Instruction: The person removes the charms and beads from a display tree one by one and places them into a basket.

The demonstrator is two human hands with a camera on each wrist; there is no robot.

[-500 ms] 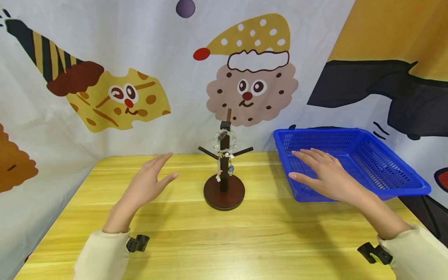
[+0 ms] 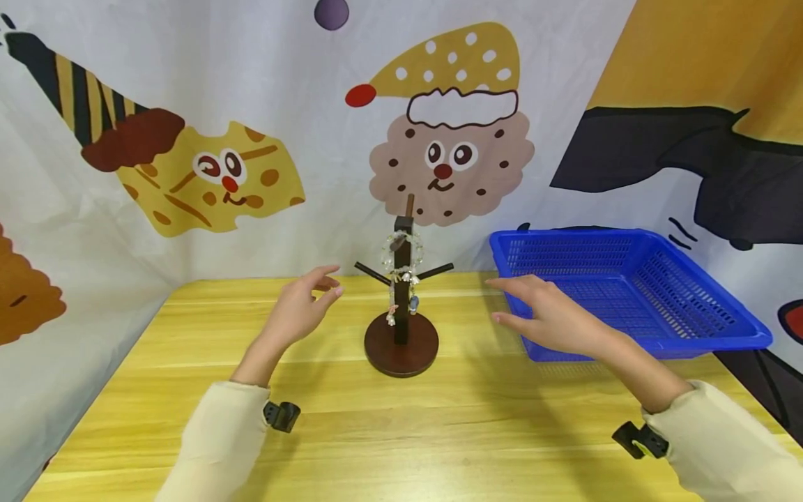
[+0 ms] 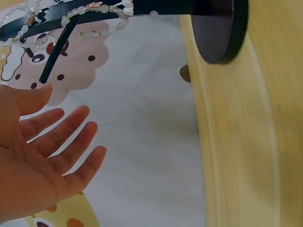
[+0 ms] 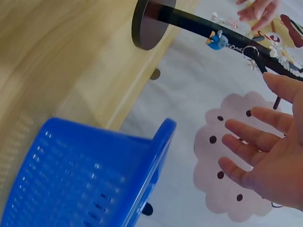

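Note:
A dark wooden jewelry stand (image 2: 401,345) with a round base and short pegs stands upright on the table. Beaded bracelets (image 2: 403,252) hang at its post, and a keychain with a blue charm (image 4: 218,40) dangles lower down. To the left of the stand, my left hand (image 2: 297,310) hovers with loosely bent fingers, near the left peg but apart from it. On the other side my right hand (image 2: 552,317) is held in the air, fingers extended, in front of the basket's left edge. Neither hand holds anything.
A blue plastic basket (image 2: 690,345) sits at the table's right rear; I see no contents in it. The light wooden table (image 2: 401,432) meets a cartoon-printed cloth (image 2: 339,181) hanging behind it.
Both hands have moved inward toward the stand, the left one to the right and the right one to the left. The left fingers have bent a little more. Stand and basket stay put.

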